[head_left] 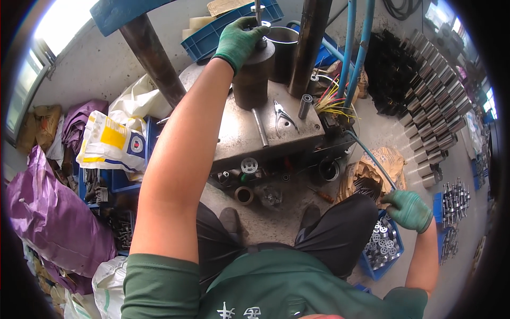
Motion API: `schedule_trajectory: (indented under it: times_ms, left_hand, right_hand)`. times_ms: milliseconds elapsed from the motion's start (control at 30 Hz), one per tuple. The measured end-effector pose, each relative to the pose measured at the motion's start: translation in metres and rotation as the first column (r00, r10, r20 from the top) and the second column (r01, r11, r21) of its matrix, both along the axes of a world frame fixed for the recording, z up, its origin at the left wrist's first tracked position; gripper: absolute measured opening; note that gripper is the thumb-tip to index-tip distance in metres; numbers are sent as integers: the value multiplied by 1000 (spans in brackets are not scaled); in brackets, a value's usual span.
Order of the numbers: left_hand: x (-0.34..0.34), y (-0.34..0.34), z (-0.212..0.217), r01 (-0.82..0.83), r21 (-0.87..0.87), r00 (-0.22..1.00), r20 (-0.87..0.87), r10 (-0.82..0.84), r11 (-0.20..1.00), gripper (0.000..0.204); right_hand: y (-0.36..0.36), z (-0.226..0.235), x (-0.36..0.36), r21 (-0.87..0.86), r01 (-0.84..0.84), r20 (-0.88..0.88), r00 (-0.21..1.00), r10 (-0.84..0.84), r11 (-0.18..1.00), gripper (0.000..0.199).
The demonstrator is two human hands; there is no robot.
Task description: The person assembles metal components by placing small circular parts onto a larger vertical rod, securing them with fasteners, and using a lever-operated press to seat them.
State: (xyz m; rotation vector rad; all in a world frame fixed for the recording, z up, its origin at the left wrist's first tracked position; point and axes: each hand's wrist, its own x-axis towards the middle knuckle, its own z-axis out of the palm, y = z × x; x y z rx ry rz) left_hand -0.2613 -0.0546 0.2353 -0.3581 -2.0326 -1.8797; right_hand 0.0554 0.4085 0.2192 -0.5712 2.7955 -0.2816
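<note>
My left hand point(239, 42), in a green knitted glove, reaches up to the top of a thick steel cylinder point(251, 85) standing on a metal machine table point(297, 141). Its fingers close around a metal rod part point(258, 15) that stands upright there. Far to the right, my right hand point(409, 211), gloved alike, is closed at the lower end of a long thin lever point(374, 159) coming from the machine's side. On the table in front of the cylinder lie a loose steel rod point(260, 127) and a pair of pliers point(284, 114); a short metal tube point(305, 106) stands beside them.
A blue bin of metal wheel-like parts point(383, 242) sits by my right knee, near a torn brown paper sack point(380, 159). Stacked steel cylinders point(433, 101) line the right side. Purple sacking point(58, 212) lies left. Thick columns point(151, 58) flank the cylinder.
</note>
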Motion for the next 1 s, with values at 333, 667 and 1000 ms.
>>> schedule_trajectory:
  times_ms: [333, 667, 1000]
  left_hand:
    - [5, 0, 2, 1, 25, 997, 74, -3, 1000, 39]
    - [2, -1, 1, -19, -5, 999, 38, 19, 1000, 44]
    - [8, 0, 4, -41, -50, 995, 86, 45, 998, 46]
  right_hand:
    - [-4, 3, -7, -142, 184, -76, 978, -196, 973, 28]
    - [-4, 4, -7, -105, 181, -40, 982, -186, 978, 28]
    - [1, -3, -8, -89, 91, -106, 989, -100, 992, 22]
